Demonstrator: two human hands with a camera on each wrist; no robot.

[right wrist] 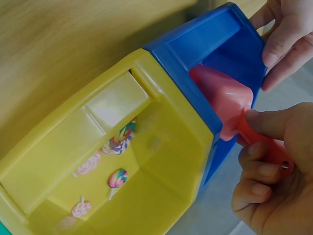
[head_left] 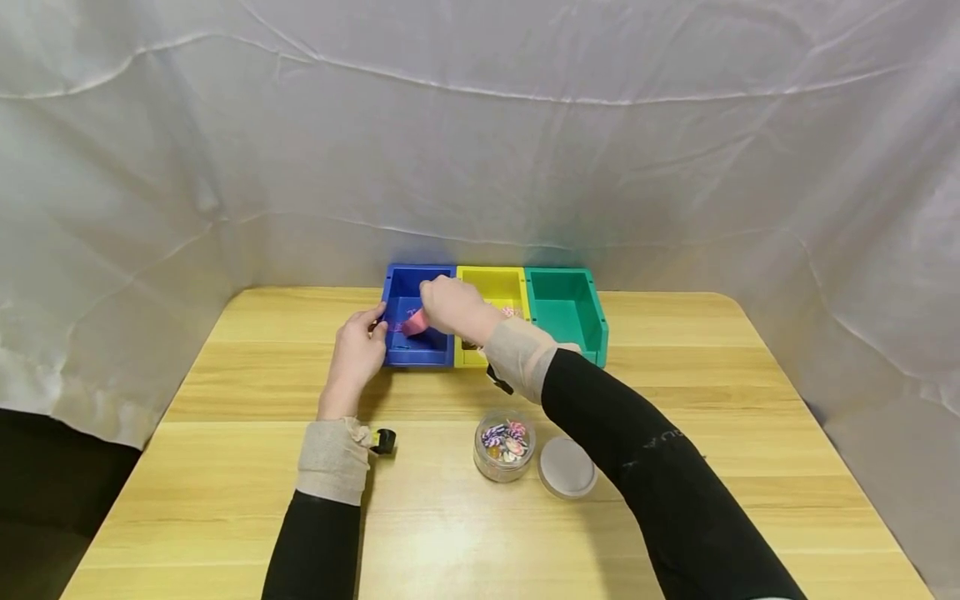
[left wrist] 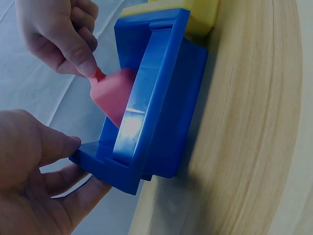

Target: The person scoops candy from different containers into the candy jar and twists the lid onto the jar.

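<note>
A little jar (head_left: 504, 445) of candy charms stood open on the counter (head_left: 225, 500), its lid (head_left: 567, 467) beside it. Farther back, the left hand (head_left: 356, 354) held the blue bin (head_left: 408, 350) steady. The right hand's (head_left: 453, 307) grip pinched a pink scoop (right wrist: 227, 100), tipped into that bin.

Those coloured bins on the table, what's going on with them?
A person is working at three joined bins, the blue bin, the yellow bin and the green bin. The right hand holds a small pink scoop by its handle, tipped into the blue bin, while the left hand grips that bin's front corner. The yellow bin holds a few small lollipop charms. Nearer the person stand an open clear jar of such charms and its lid.
</note>
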